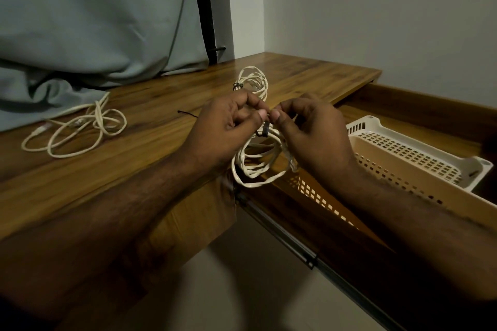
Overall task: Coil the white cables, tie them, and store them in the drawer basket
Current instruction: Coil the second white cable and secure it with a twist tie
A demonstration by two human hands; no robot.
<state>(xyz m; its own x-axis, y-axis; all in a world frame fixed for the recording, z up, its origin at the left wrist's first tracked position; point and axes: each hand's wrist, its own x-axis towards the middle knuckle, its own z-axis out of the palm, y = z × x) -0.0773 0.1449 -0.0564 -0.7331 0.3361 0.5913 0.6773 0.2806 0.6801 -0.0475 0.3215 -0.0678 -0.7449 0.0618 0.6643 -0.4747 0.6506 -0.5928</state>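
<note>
Left hand [228, 121]: raised over the counter's near edge, fingers curled, thumb and forefinger pinched at the top of the held coil [258, 161]; grip closed on the dark tie [265, 130] at that spot.
Right hand [309, 126]: facing the left, thumb tip almost touching the left thumb; grip likewise pinched on the tie, fingers curled.
Held coil: white cable in several loops, hanging from the two hands above the counter's corner and the drawer's edge; a clear plug [293, 165] dangles at its right side.
Tied coil [255, 80]: second white cable, lying on the counter [134, 148] just beyond the hands, bound with a dark tie.
Loose cable [78, 129]: third white cable, uncoiled, at the counter's left, well apart.
Spare tie [188, 113]: thin dark strand on the counter, left of the hands.
Drawer basket [403, 153]: cream perforated plastic, in the open drawer at right.
Cloth [94, 21]: grey fabric draped at the counter's back left.
</note>
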